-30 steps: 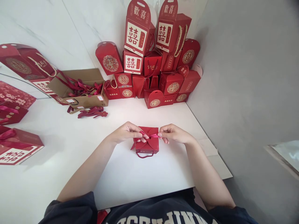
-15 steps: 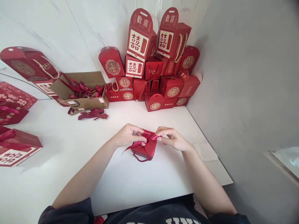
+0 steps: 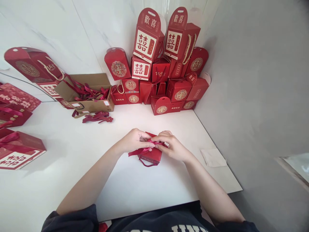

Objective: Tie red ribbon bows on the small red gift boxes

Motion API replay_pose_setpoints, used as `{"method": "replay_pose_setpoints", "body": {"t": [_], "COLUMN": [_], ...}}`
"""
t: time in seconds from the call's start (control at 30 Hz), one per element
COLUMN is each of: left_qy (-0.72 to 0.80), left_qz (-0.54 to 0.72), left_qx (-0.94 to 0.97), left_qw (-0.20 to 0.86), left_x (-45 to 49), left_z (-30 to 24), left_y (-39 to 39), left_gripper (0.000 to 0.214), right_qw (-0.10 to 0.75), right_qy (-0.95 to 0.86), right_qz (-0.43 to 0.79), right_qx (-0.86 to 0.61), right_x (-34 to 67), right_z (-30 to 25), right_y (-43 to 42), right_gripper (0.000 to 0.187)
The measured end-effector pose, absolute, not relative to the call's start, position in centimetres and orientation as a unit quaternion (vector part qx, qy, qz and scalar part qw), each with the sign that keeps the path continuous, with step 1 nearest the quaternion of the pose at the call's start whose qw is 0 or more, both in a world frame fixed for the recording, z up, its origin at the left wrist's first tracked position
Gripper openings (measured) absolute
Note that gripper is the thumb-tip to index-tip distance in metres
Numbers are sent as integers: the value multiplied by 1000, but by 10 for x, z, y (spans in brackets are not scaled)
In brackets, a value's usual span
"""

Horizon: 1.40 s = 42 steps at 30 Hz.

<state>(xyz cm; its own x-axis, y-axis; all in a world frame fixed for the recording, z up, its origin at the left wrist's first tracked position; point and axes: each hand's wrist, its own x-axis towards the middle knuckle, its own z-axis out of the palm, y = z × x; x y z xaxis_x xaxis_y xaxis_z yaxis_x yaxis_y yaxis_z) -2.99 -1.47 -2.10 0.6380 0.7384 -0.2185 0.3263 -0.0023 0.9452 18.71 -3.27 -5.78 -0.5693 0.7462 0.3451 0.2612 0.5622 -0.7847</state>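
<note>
A small red gift box (image 3: 154, 157) with a dark red cord handle (image 3: 147, 163) sits on the white table in front of me. Across its top runs a shiny red ribbon (image 3: 137, 151), one loose end hanging to the left. My left hand (image 3: 138, 140) pinches the ribbon between thumb and fingers at the left of the box top. From the other side, my right hand (image 3: 172, 146) is closed on the ribbon too, its fingertips meeting those of the left. Both hands partly cover the box top and the middle of the ribbon.
Red gift boxes (image 3: 161, 105) stand stacked against the tiled wall. An open cardboard box (image 3: 96, 105) holds red ribbons, with more ribbon strips (image 3: 98, 118) before it. At the left are ribboned red boxes (image 3: 36, 145); a white tissue (image 3: 213, 157) lies near the right edge.
My right hand has moved left, bringing its ribbon part over to my left fingertips at the middle of the box top. The view has shifted slightly.
</note>
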Motion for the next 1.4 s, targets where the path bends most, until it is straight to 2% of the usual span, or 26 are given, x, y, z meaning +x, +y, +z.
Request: {"method": "replay_pose_setpoints", "body": {"t": [0.17, 0.33, 0.5, 0.67, 0.77, 0.83, 1.07, 1.27, 1.4], "left_qy": [404, 419, 411, 429, 447, 450, 483, 422, 402], "left_qz": [173, 178, 137, 59, 51, 34, 5, 4, -46], "left_qx": [706, 689, 672, 664, 690, 685, 668, 669, 660], "left_qw": [555, 564, 600, 610, 567, 572, 566, 612, 633], "left_x": [-29, -23, -36, -70, -75, -69, -64, -82, -87], "left_z": [-17, -17, -12, 7, 12, 9, -3, -20, -27], "left_y": [-18, -22, -18, -9, -7, -7, -1, 13, 15], "left_gripper": [22, 19, 27, 36, 34, 34, 30, 28, 30], "right_qw": [376, 386, 387, 288, 224, 220, 195, 150, 123], "right_qy": [-749, -758, -746, -708, -681, -667, -651, -643, -646], "right_qz": [426, 368, 394, 526, 582, 587, 600, 624, 634], "right_qx": [-341, -376, -372, -373, -384, -403, -421, -417, -406], "right_x": [190, 185, 193, 223, 227, 221, 217, 230, 231], "right_z": [-52, -51, -50, -41, -37, -36, -43, -47, -47], "right_y": [-34, -33, -30, -26, -27, -29, -32, -27, -26], "right_gripper": [23, 17, 15, 24, 41, 48, 36, 33, 30]}}
